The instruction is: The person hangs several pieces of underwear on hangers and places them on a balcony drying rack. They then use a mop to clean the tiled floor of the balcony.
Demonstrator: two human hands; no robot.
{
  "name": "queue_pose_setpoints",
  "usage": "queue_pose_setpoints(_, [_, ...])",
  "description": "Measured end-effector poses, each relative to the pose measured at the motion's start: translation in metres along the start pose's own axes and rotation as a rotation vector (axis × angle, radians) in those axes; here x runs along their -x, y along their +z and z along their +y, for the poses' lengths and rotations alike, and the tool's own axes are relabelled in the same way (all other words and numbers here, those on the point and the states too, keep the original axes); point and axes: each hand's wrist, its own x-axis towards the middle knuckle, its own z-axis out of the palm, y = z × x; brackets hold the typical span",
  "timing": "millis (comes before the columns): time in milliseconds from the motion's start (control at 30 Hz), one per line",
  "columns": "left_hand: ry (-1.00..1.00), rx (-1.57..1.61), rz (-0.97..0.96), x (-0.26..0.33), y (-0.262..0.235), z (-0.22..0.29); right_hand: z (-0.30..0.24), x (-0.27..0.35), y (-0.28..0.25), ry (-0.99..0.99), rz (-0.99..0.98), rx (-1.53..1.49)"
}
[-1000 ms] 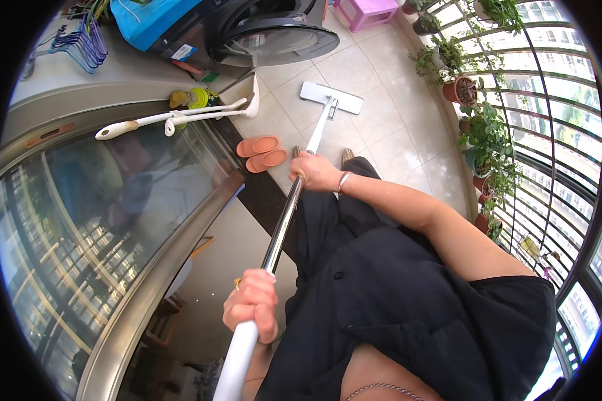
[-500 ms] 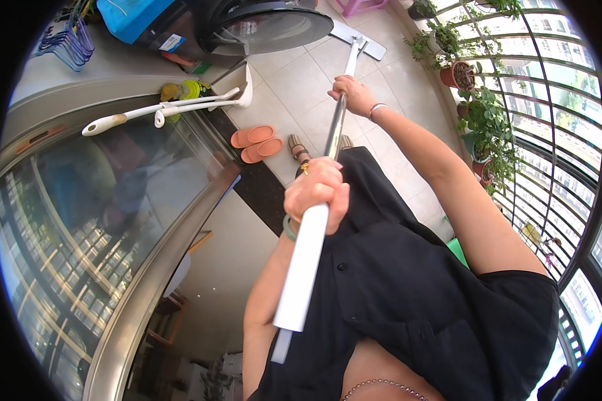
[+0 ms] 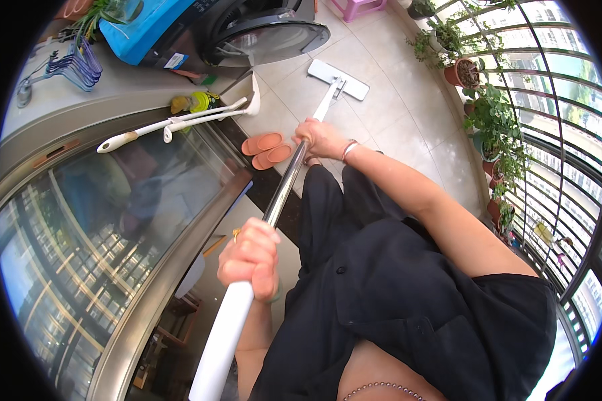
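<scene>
A flat mop point(image 3: 289, 180) slants from the lower left up to the top middle, its pole part shiny metal with a white grip. My left hand point(image 3: 251, 260), a gold ring on one finger, is wrapped round the pole at the top of the white grip. Farther along, my right hand point(image 3: 318, 138) is closed round the pole near its white lower section, with a bracelet at the wrist. The mop's white rectangular head point(image 3: 354, 87) lies flat on the pale tiled floor, beyond my feet.
Orange slippers point(image 3: 266, 150) stand on the dark doorsill. A white broom and dustpan point(image 3: 174, 124) lean by the glass sliding door point(image 3: 107, 254). A front-loading washer with its round door point(image 3: 267, 43) open stands at the top. Potted plants point(image 3: 491, 127) line the barred window; a pink stool point(image 3: 358, 8) is beyond.
The mop head has come nearer to me and a little left across the tiles. Both hands have drawn back left and down with the pole, still gripping it.
</scene>
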Motion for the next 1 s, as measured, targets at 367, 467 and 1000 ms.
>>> queue_pose_setpoints(367, [-0.044,0.057,-0.127,-0.044,0.052,-0.114,0.062,-0.02,-0.065,-0.062,0.232,0.13])
queue_pose_setpoints(467, [-0.036,0.032,-0.184,-0.043,0.036,-0.111,0.06,-0.033,-0.061,-0.07,0.264,0.142])
queue_pose_setpoints(1000, [-0.342,-0.331,-0.035,0.031,-0.006,-0.023,-0.006,0.005,0.058,-0.087,0.005,-0.091])
